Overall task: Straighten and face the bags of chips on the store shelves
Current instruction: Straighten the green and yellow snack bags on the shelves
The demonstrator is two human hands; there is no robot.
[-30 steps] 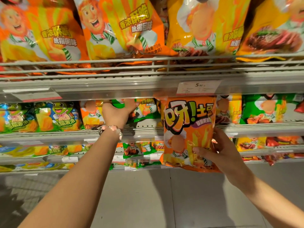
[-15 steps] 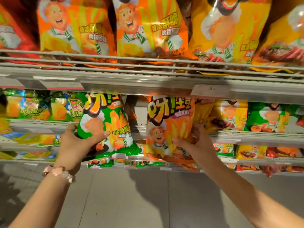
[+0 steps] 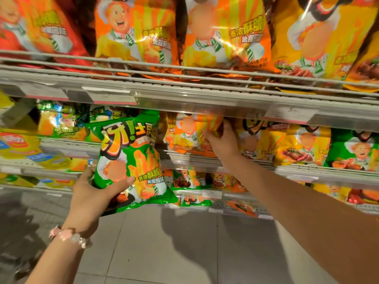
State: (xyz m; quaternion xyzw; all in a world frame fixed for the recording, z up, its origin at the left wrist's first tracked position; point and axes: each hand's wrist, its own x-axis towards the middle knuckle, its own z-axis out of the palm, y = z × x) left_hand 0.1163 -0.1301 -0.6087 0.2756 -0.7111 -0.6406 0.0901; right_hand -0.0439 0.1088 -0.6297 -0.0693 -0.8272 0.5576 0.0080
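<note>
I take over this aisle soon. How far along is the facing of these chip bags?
Done: the top-shelf bags stand upright, fronts out. In hand: the right hand grips an orange bag on the middle shelf; the left hand holds a green bag off the shelf. Left: shelving that green bag.

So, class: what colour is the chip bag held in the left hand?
Mostly green chip bag with orange lettering, head view.

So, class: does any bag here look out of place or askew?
Yes. The green bag is off the shelf, tilted in the left hand. The right hand grips an orange bag on the shelf.
</note>
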